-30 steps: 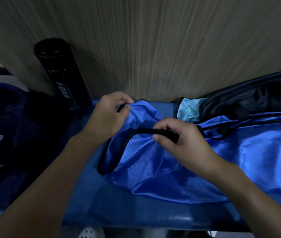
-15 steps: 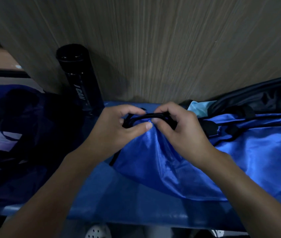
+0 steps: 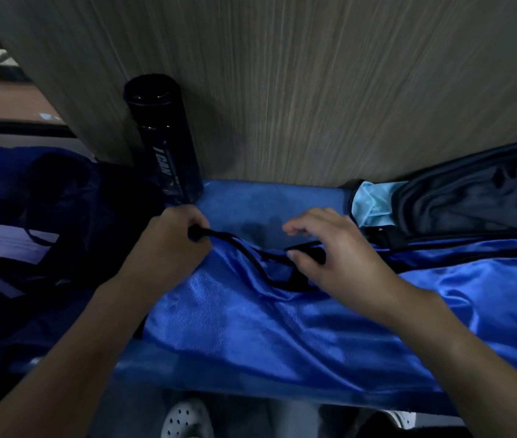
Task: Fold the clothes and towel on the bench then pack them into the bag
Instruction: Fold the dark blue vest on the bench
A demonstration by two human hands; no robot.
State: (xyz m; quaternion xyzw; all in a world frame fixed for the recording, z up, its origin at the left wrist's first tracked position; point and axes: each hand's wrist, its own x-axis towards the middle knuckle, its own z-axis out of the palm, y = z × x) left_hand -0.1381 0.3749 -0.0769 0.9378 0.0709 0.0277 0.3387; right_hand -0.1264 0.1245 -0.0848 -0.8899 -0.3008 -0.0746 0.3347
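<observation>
Plainly, you are dealing with a light, limp thing. The jersey [image 3: 282,311] is thin, glossy blue cloth, and it lies rumpled along the surface [image 3: 266,200] in front of you. Judge it slippery: a sheen like that suggests the folds will slide apart unless you press each one flat. It will not hold a shape, so do not lift it by the middle.

The black trim [image 3: 250,251] round its opening looks the firmer part and the best place to take hold, and that is where you have it. Your left hand [image 3: 168,248] is closed in a fist round one end of the trim, just beside the bottle [image 3: 162,147]. Your right hand [image 3: 336,263] has its thumb on the trim further along. The trim runs in under your curled fingers, so the hand seems to pinch there, and the forefinger stands free above. The trim sags between the two hands and is not pulled tight.

The bag [image 3: 471,197] lies open at the right, just beside the jersey's far end, with a pale blue cloth [image 3: 370,200] at its mouth. Dark clothes [image 3: 61,216] are heaped at the left.

As for writing, white letters run along the bottle and read as "I CAN", though the first letter is not sure. You can see no print or label on the jersey or the bag.
</observation>
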